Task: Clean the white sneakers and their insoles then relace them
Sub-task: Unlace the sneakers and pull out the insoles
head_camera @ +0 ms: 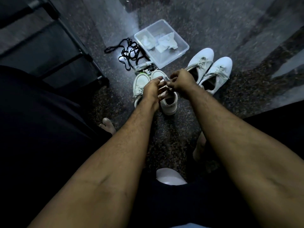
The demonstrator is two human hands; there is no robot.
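Two pairs of white sneakers stand on the dark speckled floor. The nearer pair is under my hands: its left shoe [139, 84] sits beside the right shoe [169, 102], whose opening faces me. My left hand [153, 89] reaches over that right shoe with fingers extended at its lacing. My right hand [181, 79] has curled fingers pinching the lace at the top of the same shoe. The second pair [212, 69] lies to the right, laced, toes pointing away.
A clear plastic tub [181, 51] holding crumpled white cloths sits beyond the shoes. Black laces [130, 53] lie tangled to its left, with a small tube [143, 65] near them. A dark metal rack [70, 38] stands at left. My bare feet rest on the floor below.
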